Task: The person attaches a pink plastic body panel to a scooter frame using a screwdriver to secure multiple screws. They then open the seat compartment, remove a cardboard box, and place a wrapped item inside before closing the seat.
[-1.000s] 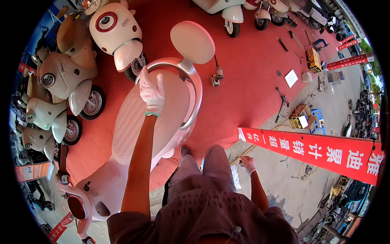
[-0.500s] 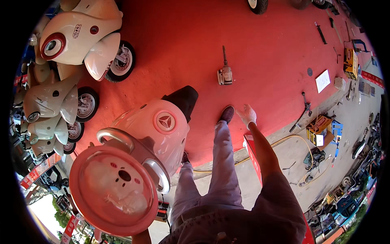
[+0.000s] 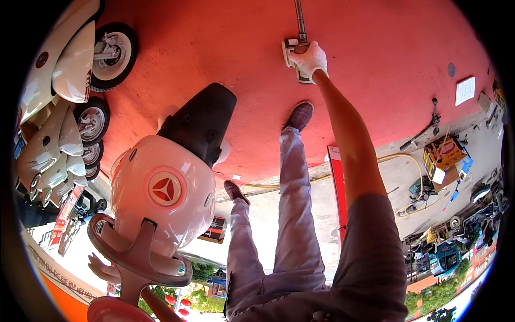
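Note:
My right hand (image 3: 311, 59), in a white glove, is closed round the cordless impact wrench (image 3: 289, 52) on the red floor. The tool's long shaft (image 3: 300, 21) points away from me. At my left stands a pale scooter (image 3: 139, 188) with a round red-and-white emblem, a black rear mudguard (image 3: 201, 123) and a looped grab rail (image 3: 145, 257). My left hand (image 3: 102, 268) is near that rail, fingers spread and apparently holding nothing; the rail and the scooter hide part of the arm.
Several pale scooters (image 3: 70, 80) with white-rimmed wheels line the left side. To the right are a white sheet (image 3: 465, 91), a black long-handled tool (image 3: 421, 131), an open carton (image 3: 445, 153) and a yellow hose (image 3: 407, 155). A red board (image 3: 337, 182) stands beside my right arm.
My right hand has reached forward from beside my foot and taken hold of the impact wrench. My view has shifted, and my left hand now shows behind the scooter's rail.

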A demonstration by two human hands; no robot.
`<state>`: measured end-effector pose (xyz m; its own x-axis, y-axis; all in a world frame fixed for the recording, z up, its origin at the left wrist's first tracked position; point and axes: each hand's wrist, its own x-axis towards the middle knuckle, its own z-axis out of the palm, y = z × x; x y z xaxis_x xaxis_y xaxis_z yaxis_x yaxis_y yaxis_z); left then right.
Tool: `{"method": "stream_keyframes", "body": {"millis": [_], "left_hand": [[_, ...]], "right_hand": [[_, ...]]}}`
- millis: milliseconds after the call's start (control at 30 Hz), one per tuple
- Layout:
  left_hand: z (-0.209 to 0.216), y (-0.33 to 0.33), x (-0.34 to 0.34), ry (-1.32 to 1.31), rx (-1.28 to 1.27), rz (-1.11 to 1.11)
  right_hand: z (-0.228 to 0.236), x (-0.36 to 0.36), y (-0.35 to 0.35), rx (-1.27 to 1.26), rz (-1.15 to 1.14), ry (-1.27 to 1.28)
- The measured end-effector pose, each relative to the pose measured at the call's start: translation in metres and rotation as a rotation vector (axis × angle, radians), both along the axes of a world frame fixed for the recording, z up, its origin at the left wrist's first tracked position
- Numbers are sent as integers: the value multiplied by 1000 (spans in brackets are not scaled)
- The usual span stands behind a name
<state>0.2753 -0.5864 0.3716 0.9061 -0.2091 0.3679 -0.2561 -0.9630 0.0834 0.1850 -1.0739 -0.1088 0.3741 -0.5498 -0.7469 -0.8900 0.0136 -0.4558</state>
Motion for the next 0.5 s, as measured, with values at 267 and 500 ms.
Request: {"method": "stream_keyframes", "body": {"millis": [267,500], "left_hand": [[8,1,11,-35,20,-15],[2,1,21,-14,54,-24]], "right_hand": [[13,-226,-16,167,-520,-120],[-26,-421,-37,166,-578,44]]}}
